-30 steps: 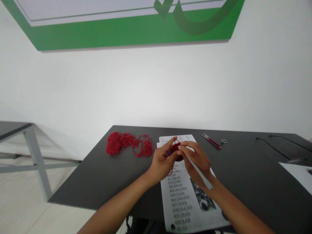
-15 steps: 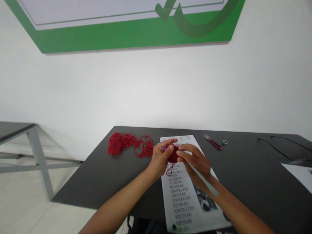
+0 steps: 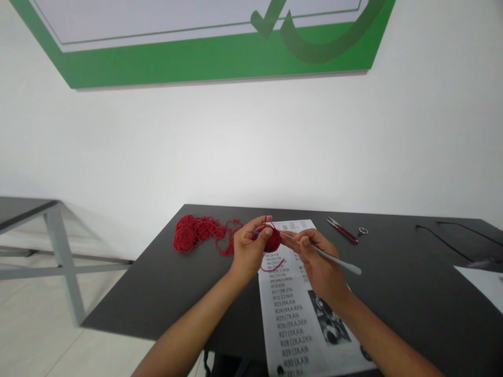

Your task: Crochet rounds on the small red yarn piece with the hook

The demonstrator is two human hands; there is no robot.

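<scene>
Between the thumb and fingers of my left hand [image 3: 249,246] is a small round red crochet piece [image 3: 272,241]. A strand of red yarn runs over the raised left index finger, and a loose tail curls below the piece. Something small and purple [image 3: 256,234] shows beside the left thumb. My right hand [image 3: 320,262] grips a crochet hook [image 3: 338,260] with a pale grey handle; its thin metal tip meets the right edge of the red piece. Under both hands lies a printed pattern sheet [image 3: 281,319] with rows of text and a dark photo.
A heap of red yarn [image 3: 186,233] lies on the dark table [image 3: 157,283] to the left. Red-handled thread snips [image 3: 343,230] with a ring [image 3: 362,231] rest at the back right. Glasses [image 3: 451,243] and white paper [image 3: 479,285] are at the far right.
Both hands have shifted slightly, the left one leftward with the red piece. My right hand has turned, so the hook now shows along its length with its tip at the piece.
</scene>
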